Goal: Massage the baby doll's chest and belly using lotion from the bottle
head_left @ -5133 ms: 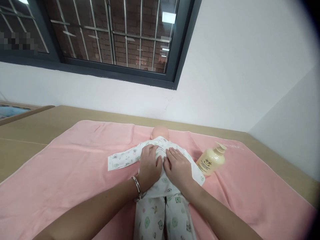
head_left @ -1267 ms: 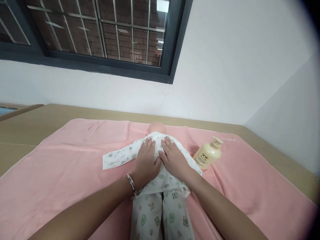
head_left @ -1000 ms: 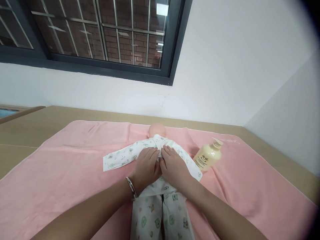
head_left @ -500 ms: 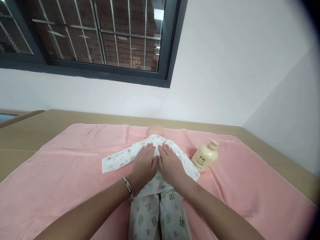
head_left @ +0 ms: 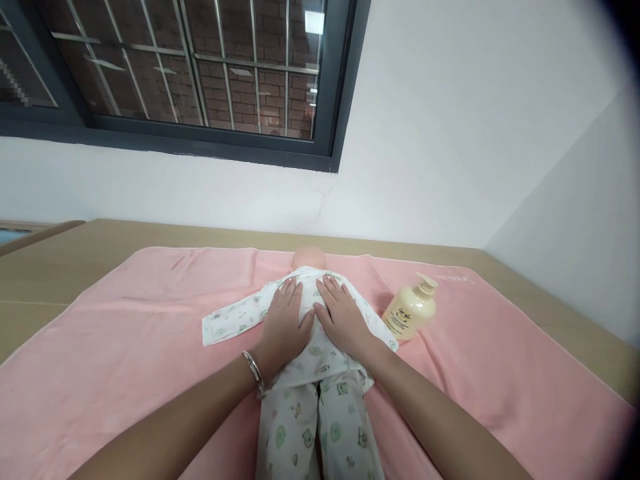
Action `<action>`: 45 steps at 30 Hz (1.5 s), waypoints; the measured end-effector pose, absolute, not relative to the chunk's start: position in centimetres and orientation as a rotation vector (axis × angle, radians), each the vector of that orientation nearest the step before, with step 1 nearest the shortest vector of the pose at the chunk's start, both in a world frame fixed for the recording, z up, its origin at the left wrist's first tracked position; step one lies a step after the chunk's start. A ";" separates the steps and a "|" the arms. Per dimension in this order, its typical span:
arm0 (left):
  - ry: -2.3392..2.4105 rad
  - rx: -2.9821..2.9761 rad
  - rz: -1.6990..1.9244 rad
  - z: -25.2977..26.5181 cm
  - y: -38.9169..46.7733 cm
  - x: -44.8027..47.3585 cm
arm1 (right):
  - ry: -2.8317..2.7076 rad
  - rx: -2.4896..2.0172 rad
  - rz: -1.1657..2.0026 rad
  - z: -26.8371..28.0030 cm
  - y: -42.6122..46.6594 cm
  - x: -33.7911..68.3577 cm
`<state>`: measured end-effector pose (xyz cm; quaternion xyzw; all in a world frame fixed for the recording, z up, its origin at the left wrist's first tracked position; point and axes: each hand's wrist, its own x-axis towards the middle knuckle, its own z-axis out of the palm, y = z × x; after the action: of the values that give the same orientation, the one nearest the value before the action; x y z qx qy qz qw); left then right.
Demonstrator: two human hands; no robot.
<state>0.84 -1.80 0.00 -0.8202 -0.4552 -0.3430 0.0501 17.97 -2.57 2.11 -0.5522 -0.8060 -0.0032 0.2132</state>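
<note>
A baby doll [head_left: 309, 257] lies stretched out away from me, its bald head at the far end. It wears a white printed top [head_left: 313, 353] and matching trousers [head_left: 287, 433]. My left hand [head_left: 287, 327] rests flat on the left side of the top, fingers extended and thumb pointing inward. On the right side lies my right hand [head_left: 344, 319], also flat with its fingers stretched out. The two thumbs are close together but apart. A metal bangle [head_left: 254, 373] circles my left wrist. The doll's face is not visible.
A pink blanket [head_left: 150, 373] lies under the doll on a wooden surface [head_left: 45, 283]. Right of the doll, a pale yellow pump bottle [head_left: 411, 308] stands tilted, near the sleeve's end. Behind are a white wall [head_left: 415, 133] and a dark-framed barred window [head_left: 210, 143].
My hands have moved apart sideways over the top, the left one leftward and the right one slightly rightward. Their thumbs no longer touch. The view has shifted slightly.
</note>
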 end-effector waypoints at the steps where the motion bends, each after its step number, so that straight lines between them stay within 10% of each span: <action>1: -1.384 -2.496 -1.048 0.0 -1.9 0.8 | -2.236 -1.537 -0.005 2.2 -2.7 17.9; 45: -1.288 -2.453 -1.236 0.3 -3.1 0.5 | -2.269 -1.559 0.057 3.5 -5.0 17.2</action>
<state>0.51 -3.14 0.31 -0.8074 -0.4238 -0.4069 0.0538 17.17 -5.02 3.52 -0.5554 -0.8086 0.0202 0.1929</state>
